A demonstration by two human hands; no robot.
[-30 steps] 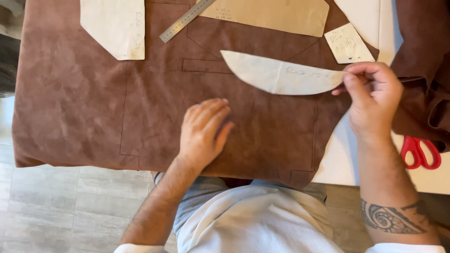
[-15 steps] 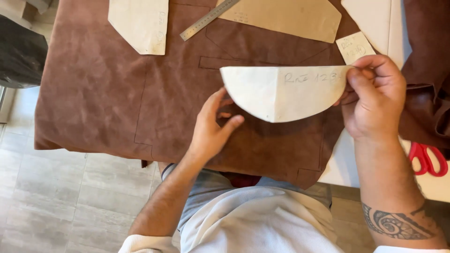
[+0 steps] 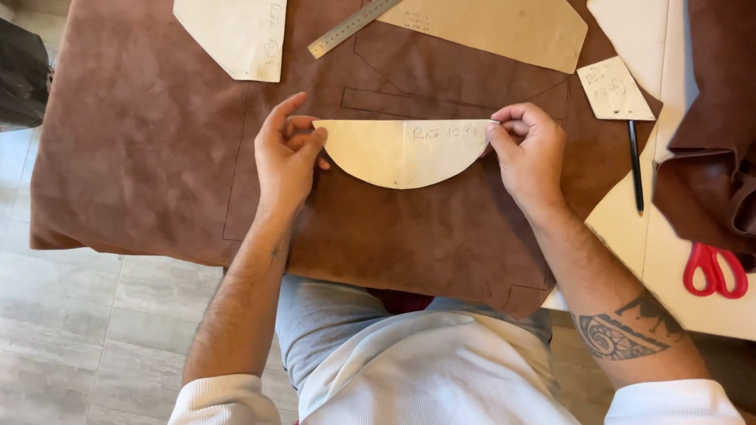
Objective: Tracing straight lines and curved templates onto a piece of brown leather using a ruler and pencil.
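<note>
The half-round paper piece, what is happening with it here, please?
A person holds the half-round paper pattern by its two ends, left hand and right hand, flat over the brown suede-like fabric, straight edge away from the body. Other paper patterns, a metal ruler and a pen lie around; red scissors rest at the right.

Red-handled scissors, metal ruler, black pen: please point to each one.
Red-handled scissors [image 3: 715, 269], head view, on the red handle loops.
Metal ruler [image 3: 353, 27], head view, mid-length of the strip.
Black pen [image 3: 635, 167], head view, middle of the barrel.
</note>
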